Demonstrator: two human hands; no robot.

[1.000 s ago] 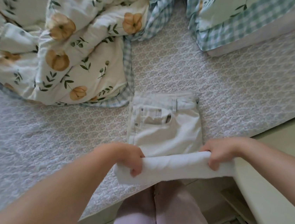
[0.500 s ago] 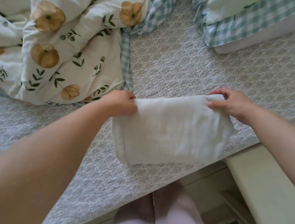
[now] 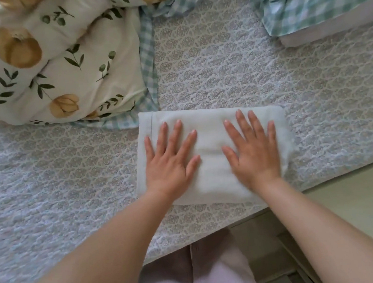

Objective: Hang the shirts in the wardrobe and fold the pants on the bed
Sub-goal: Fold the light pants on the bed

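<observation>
Bed (image 3: 230, 62) quilt under everything; floral duvet (image 3: 61, 69) bunched beyond left fingertips (image 3: 164, 127). Folded pants (image 3: 214, 180) flat near bed edge, directly beneath both palms, long axis left-to-right. Left hand (image 3: 171, 166) and right hand (image 3: 253, 157) side by side, equally near, fingers splayed straight, pressing, gripping nothing. Likely smoothing last fold.

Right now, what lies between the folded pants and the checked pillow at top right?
Only the quilted bedspread. In the head view, the stretch from the pants up to the pillow has nothing else on it.
</observation>
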